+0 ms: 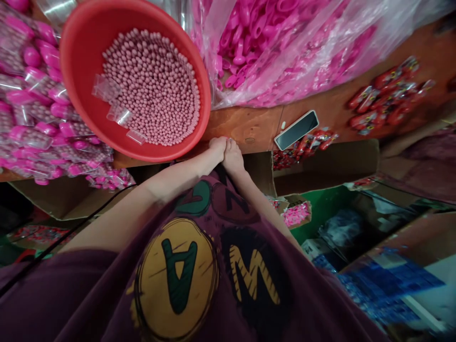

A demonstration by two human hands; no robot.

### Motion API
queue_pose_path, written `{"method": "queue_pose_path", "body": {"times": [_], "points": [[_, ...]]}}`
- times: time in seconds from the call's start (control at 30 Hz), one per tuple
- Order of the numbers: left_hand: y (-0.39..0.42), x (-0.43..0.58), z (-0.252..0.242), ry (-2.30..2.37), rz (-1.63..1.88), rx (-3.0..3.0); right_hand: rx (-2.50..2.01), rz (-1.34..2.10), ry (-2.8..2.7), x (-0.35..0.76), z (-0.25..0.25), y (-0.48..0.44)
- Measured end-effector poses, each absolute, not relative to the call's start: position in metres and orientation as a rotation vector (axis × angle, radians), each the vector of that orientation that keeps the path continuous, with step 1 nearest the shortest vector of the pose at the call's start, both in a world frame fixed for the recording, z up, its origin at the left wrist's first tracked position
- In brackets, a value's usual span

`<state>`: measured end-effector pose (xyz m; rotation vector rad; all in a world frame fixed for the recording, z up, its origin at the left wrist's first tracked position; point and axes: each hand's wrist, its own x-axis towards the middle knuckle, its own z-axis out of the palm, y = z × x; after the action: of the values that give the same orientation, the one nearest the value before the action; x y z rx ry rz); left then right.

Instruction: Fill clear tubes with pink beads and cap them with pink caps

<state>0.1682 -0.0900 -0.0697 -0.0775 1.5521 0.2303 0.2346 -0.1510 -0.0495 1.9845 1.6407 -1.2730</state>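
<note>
Just above mid-frame, left hand [215,150] and right hand [233,159] meet near a red bowl [85,52] of pink beads [153,85]

The two hands come together at the near edge of the brown table [245,121], touching side by side with the fingers bunched; whether anything is pinched there (the fingertips are small and partly hidden) I cannot tell. The bowl sits in the upper left of the frame, its lower right rim just beside the left hand, and a few clear plastic pieces [121,115] lie on the beads. At the left edge are heaped pink-capped containers [37,78]; at upper centre, pink plastic parts [238,50] lie in a clear bag [285,71]. A phone [297,130] rests right of centre, apart from the hands.

The step in hand reads as a lull or small adjustment, since neither hand is in the bowl. Any move toward the beads would call for parting the hands and lifting one over the rim without tipping the bowl
</note>
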Motion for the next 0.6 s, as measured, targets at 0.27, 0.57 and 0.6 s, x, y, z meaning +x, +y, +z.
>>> {"method": "queue_pose_path", "body": {"times": [0.27,0.57,0.6], "points": [[-0.07,0.129,0.014,1.105,0.296,0.096,2.499,-1.463,1.888,0.262,-0.018,-0.16],[-0.059,0.077,0.043,1.104,0.557,0.161,2.039,-1.592,2.308,0.235,0.014,-0.092],[-0.058,0.069,0.044,1.119,0.597,0.17,2.001,-1.642,2.327,0.227,0.012,-0.088]]}}
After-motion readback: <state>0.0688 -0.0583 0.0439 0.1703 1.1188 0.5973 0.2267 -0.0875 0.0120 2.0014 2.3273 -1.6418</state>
